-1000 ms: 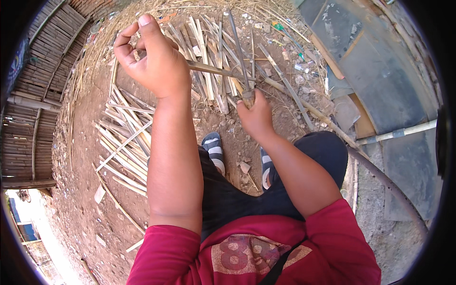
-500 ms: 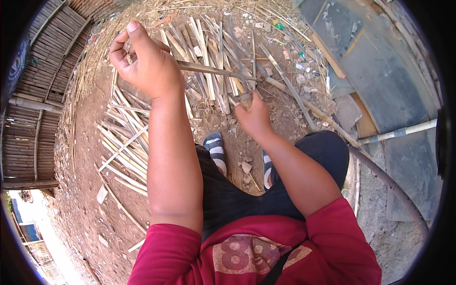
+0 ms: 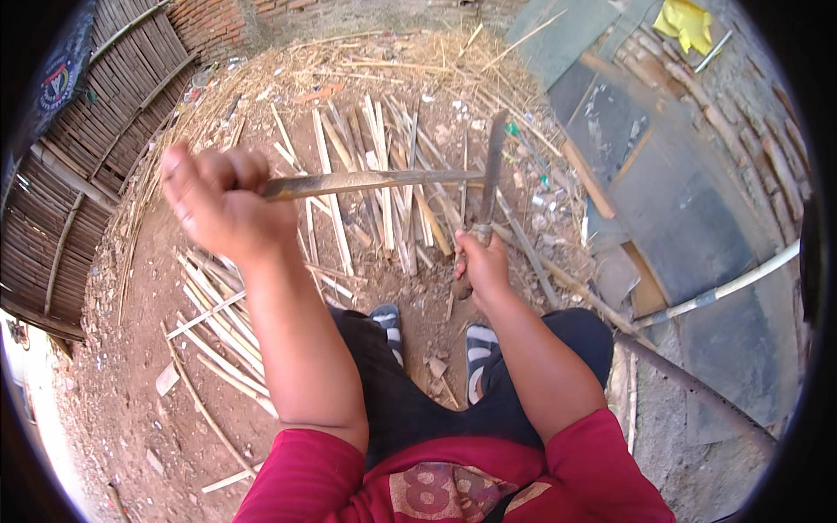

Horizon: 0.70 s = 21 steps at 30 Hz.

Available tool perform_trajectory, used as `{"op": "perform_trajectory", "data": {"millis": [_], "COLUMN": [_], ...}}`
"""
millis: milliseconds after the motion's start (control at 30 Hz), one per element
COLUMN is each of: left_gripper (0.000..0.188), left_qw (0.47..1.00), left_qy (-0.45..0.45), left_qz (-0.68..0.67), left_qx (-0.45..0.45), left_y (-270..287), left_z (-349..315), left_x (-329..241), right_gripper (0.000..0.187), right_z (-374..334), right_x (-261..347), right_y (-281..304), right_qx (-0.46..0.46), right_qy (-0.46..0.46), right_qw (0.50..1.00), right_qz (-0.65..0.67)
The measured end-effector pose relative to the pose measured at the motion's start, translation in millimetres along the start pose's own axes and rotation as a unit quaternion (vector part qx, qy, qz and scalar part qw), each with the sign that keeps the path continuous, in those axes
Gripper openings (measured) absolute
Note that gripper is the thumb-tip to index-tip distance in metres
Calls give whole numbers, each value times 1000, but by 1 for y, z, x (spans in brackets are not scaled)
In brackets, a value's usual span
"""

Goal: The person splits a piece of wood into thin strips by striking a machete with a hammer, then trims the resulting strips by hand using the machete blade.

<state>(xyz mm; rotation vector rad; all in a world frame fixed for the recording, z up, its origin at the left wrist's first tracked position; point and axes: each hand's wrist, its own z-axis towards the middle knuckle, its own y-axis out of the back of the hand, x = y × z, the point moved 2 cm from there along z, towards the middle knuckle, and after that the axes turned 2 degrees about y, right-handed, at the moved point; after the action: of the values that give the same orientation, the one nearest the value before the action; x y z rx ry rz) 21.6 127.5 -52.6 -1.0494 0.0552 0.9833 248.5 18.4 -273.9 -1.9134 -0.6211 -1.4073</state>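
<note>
My left hand point(image 3: 228, 199), raised and slightly blurred, grips one end of a split bamboo strip point(image 3: 366, 180) held out level to the right. In my right hand point(image 3: 488, 266) is a machete point(image 3: 494, 161), fingers wrapped round its wooden handle, its dark blade pointing up and away. The blade crosses the strip's right end; whether it has bitten into the bamboo I cannot tell. Below the strip, many split bamboo pieces point(image 3: 381, 148) lie spread on the dirt. A second heap of bamboo strips point(image 3: 222, 322) is beside my left forearm.
A bamboo-slat wall point(image 3: 113, 96) stands at the left, a brick wall point(image 3: 209, 26) at the back. Dark sheets point(image 3: 689, 200) line the right side, with a pale pole point(image 3: 724, 292) and a dark pole point(image 3: 697, 388) across them. Stones and litter dot the ground around my sandalled feet point(image 3: 479, 353).
My right hand has lowered toward me and the machete blade now stands more upright at the strip's end. My left hand has shifted left and lower, still gripping the strip.
</note>
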Motion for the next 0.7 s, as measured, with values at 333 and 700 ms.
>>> {"op": "perform_trajectory", "data": {"millis": [333, 700], "left_gripper": [30, 58], "left_qw": [953, 960], "left_qy": [35, -51], "left_qz": [-282, 262], "left_qx": [108, -87], "left_y": [25, 48], "left_z": [22, 36], "left_x": [-53, 12], "right_gripper": [30, 31], "right_z": [16, 43], "right_x": [131, 123], "right_y": [-9, 47], "right_qx": [-43, -91], "right_qy": [61, 135], "right_qw": [971, 946], "right_qz": [229, 281]}}
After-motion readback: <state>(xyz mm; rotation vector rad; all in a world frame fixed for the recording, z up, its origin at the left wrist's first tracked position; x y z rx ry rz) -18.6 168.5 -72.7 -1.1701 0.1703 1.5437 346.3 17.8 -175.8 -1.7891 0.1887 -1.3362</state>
